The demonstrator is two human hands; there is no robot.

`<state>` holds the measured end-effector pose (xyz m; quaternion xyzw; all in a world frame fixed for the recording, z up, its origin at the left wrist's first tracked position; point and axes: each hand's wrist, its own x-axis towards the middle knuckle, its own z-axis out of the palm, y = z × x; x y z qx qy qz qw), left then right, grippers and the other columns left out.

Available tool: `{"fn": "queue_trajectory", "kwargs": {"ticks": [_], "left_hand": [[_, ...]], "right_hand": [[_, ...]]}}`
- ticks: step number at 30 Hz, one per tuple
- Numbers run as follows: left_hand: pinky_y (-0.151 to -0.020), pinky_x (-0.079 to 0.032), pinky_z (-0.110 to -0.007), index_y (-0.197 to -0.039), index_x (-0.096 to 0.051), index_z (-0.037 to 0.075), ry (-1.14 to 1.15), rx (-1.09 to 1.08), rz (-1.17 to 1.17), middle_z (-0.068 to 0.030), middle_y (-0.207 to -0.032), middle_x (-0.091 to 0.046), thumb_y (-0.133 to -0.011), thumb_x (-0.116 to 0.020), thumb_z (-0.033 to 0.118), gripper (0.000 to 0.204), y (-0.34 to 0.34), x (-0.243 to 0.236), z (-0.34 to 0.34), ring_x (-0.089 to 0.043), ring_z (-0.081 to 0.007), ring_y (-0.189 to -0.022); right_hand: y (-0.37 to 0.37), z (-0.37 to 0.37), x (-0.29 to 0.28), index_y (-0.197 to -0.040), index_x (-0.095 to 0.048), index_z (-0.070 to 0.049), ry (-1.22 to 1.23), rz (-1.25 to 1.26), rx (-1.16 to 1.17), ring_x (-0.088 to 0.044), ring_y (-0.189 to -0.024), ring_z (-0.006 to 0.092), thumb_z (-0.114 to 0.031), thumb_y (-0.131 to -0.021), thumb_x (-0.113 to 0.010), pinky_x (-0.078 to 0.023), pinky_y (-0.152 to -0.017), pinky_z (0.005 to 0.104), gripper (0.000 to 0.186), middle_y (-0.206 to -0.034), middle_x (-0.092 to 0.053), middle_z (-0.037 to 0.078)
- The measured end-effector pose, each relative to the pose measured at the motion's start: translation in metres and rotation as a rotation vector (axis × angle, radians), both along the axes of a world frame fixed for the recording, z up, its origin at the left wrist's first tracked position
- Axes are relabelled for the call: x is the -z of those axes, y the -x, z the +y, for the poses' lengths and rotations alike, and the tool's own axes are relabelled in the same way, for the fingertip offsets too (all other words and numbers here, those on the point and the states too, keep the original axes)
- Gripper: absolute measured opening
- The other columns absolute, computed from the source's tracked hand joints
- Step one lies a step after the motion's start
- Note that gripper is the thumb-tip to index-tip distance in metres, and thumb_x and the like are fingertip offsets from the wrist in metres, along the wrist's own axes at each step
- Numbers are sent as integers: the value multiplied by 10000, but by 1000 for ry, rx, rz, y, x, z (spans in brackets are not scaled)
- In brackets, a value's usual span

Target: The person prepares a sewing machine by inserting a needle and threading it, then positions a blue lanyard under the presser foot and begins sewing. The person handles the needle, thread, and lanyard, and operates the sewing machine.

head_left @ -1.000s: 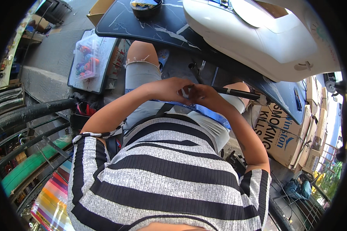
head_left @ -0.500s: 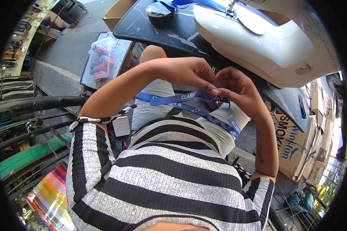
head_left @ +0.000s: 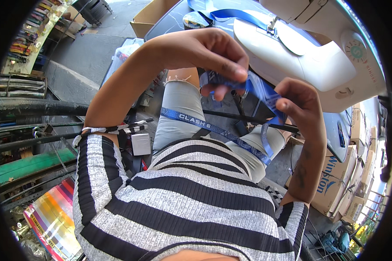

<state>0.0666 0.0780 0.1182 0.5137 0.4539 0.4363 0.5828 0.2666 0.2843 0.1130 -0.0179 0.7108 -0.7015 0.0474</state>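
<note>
A blue patterned lanyard strap [head_left: 262, 92] is stretched between my two hands above my lap, slightly smeared by motion. My left hand [head_left: 217, 54] pinches one part of it, thumb and fingers pressed together. Lower and to the right, my right hand [head_left: 299, 102] grips the strap between thumb and curled fingers. From there the strap hangs down and runs across both thighs, its printed side showing on my left leg. A white sewing machine [head_left: 313, 65] stands just beyond my hands. Another blue strap [head_left: 241, 15] lies under its needle area.
The dark marbled table [head_left: 167, 19] carries the machine and a round black-and-yellow roll [head_left: 197, 20]. A plastic box [head_left: 119, 54] sits left of my left forearm, partly hidden. Cardboard boxes [head_left: 335, 185] are stacked at right. Metal racks [head_left: 35, 143] stand at left.
My hands were close together over my lap. Now they are apart, the left raised up and forward, the right shifted right, with the strap drawn out between them.
</note>
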Motion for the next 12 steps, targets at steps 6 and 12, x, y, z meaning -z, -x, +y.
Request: {"fn": "queue_trajectory", "kwargs": {"ticks": [6,12], "left_hand": [[-846,-586,-378,-1461,-381,74,-504,-439,-407,-232,-1373,-509,-990,-487,34,484,-12,-27,-9,-570,-308,-1155],[-1003,-572,-478,-1588,-161,112,-470,-551,-374,-281,-1544,-325,-959,-429,-89,713,-36,-63,-14,-437,-425,-1376]], "right_hand": [[8,-3,16,-1062,-652,36,251,229,-21,-717,-839,181,-91,-910,-726,-564,-841,318,211,-932,-720,136],[55,-36,39,-1227,-618,48,76,549,195,-618,-1212,230,-25,-1015,-543,-449,-1067,357,237,-1239,-674,175]]}}
